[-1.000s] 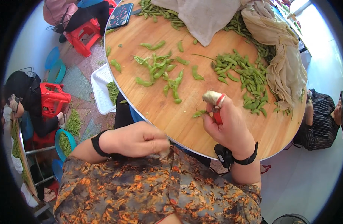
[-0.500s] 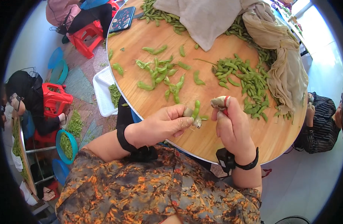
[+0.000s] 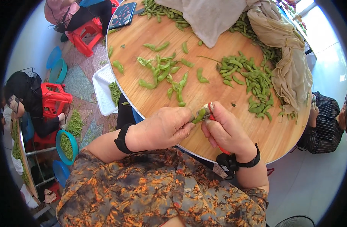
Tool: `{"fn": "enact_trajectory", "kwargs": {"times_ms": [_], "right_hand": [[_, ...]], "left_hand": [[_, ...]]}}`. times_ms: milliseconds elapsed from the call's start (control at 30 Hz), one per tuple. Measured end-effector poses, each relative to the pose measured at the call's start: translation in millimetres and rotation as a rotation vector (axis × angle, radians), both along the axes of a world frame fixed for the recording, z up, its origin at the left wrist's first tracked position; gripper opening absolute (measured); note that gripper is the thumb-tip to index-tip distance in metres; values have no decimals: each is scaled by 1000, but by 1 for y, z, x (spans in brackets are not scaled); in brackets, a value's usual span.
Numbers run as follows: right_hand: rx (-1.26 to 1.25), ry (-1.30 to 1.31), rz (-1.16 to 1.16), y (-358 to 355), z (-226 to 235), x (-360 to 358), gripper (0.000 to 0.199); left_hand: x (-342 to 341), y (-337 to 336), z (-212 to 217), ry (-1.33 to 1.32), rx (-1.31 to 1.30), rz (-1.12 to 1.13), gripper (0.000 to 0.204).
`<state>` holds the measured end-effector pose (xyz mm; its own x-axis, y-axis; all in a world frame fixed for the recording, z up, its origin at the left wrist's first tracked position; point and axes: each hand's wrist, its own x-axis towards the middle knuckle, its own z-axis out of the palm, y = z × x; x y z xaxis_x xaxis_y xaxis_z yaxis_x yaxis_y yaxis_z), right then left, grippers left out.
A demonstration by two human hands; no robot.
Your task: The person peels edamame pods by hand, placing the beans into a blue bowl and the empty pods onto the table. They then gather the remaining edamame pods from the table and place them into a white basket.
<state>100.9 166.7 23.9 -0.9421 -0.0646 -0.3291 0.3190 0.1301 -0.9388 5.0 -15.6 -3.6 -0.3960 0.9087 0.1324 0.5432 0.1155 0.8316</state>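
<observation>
Over the near edge of the round wooden table (image 3: pixel 143 109), both my hands meet at one green soybean pod (image 3: pixel 199 116). My left hand (image 3: pixel 164 126) pinches the pod's end between thumb and fingers. My right hand (image 3: pixel 228 130) is closed round a red-handled tool (image 3: pixel 224 150), mostly hidden in the palm, its working end at the pod's tip. A worn, pale cover with a red band (image 3: pixel 210 108) wraps a fingertip of that hand. Loose pods (image 3: pixel 162 72) lie scattered beyond my left hand, and a denser pod pile (image 3: pixel 252 79) lies beyond my right.
Beige cloths (image 3: pixel 285 41) cover more pods along the table's far side. A dark patterned notebook (image 3: pixel 122 16) rests at the far left edge. Left of the table stand a white basket (image 3: pixel 103 90) with pods, teal basins (image 3: pixel 64 159) and red stools (image 3: pixel 54 98). Other people sit on both sides.
My hands have come together: the right moved left and down to the pod, which now tilts toward it. A small dark bit now lies on the table beyond my right hand.
</observation>
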Motion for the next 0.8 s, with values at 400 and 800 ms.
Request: {"fn": "enact_trajectory", "kwargs": {"times_ms": [400,800], "right_hand": [[-406,-82,27,-3,11,6,16],[-674,-114,-78,2,13,2,14]], "left_hand": [[-11,-10,9,-379,-18,-307,16],[9,-2,-6,-1050,51,-172,18]]}}
